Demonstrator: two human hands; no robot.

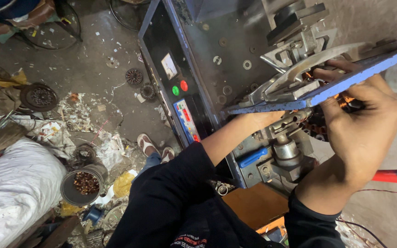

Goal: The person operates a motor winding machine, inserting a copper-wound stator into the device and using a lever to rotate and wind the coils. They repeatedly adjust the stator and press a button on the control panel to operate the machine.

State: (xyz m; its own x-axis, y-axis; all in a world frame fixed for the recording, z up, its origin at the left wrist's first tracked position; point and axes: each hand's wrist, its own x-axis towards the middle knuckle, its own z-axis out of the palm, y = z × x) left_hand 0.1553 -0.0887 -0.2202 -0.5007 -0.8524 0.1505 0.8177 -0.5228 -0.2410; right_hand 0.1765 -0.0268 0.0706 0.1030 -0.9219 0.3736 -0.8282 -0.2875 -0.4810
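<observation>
Right hand [361,133] reaches up under the tilted blue plate [345,82] of the machine, fingers curled around a wound stator [341,98] with copper wire showing; grip looks closed on it, though the plate hides most of the part. Left hand [265,119] goes under the same plate near the metal fixture; fingers are hidden, so I cannot tell whether that grip is closed or open. The stator sits at the machine's tooling, just below the plate and above the steel cylinder [286,149], touching or very near the fixture; exact seating is not visible.

Progress, judged from this view: the stator is already brought to the machine and is being held in place, so fetching looks done. Seating or removal is mid-way; both hands are on the job and neither is near the green button [175,90] or red button [184,85] on the control panel [180,101].

Around: a grey silver arm casting [295,78] lies on top of the plate. A red handle [396,176] sticks out at right. On the floor lie other stators [134,76], a tin of copper scraps [82,184], a white sack [14,183] and paper litter. The person's sandalled feet [155,148] show below.
</observation>
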